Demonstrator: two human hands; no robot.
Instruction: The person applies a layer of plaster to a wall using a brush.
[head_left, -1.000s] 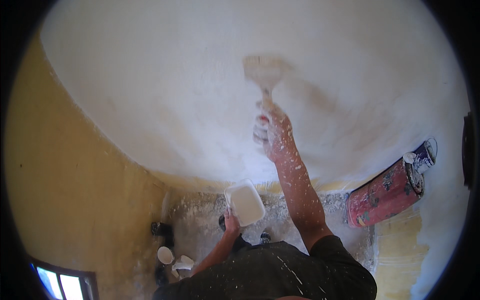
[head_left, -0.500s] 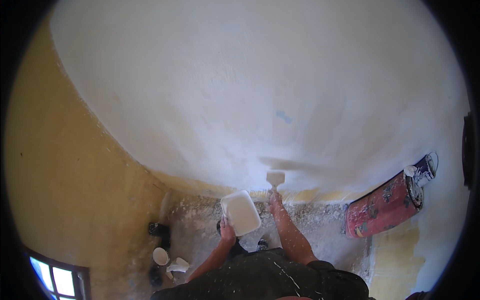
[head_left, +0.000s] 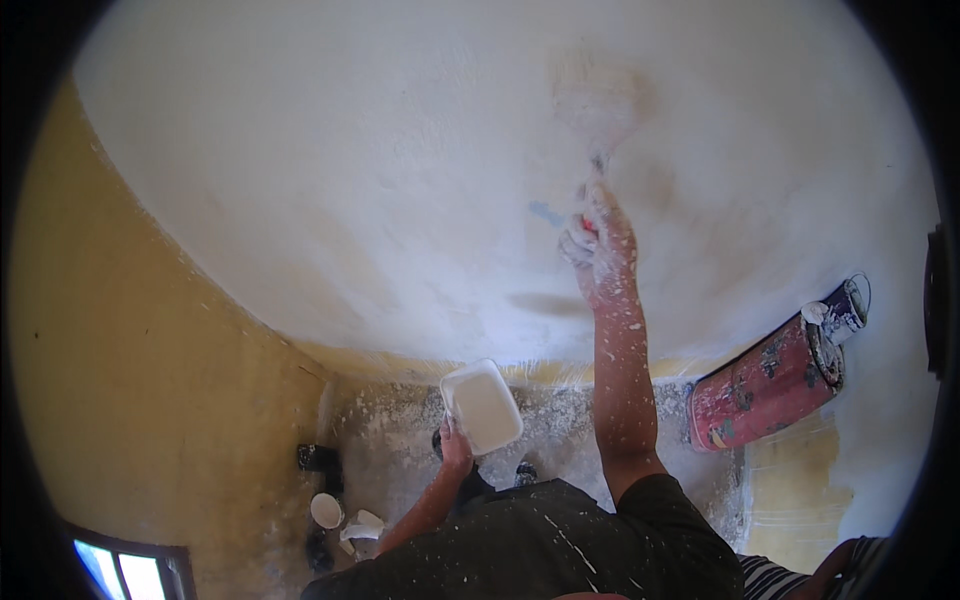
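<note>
My right hand [head_left: 603, 240], spattered with white, is closed around the handle of a wide putty knife [head_left: 598, 105]. Its pale, broad blade is raised against the wall [head_left: 380, 180] and blurred by motion. A bit of red shows between my fingers. Lower down, my left hand [head_left: 456, 448] grips the left edge of a white rectangular tub [head_left: 482, 407] with rounded corners. Inside the tub is a smooth off-white mass. The tub is tilted toward me and stands apart from the wall. Some of my left fingers are hidden beneath it.
A red, stained drum [head_left: 765, 390] stands at the right, with a dark paint pail [head_left: 846, 312] on top. White splashes cover the floor [head_left: 385, 420]. A round white container [head_left: 326, 511] lies lower left, near a window [head_left: 125, 572]. Another person's striped clothing [head_left: 770, 578] shows lower right.
My right arm has swung up, carrying the putty knife from the wall's foot to high on the wall. The tub stays nearly in place. Striped clothing has come into view at lower right.
</note>
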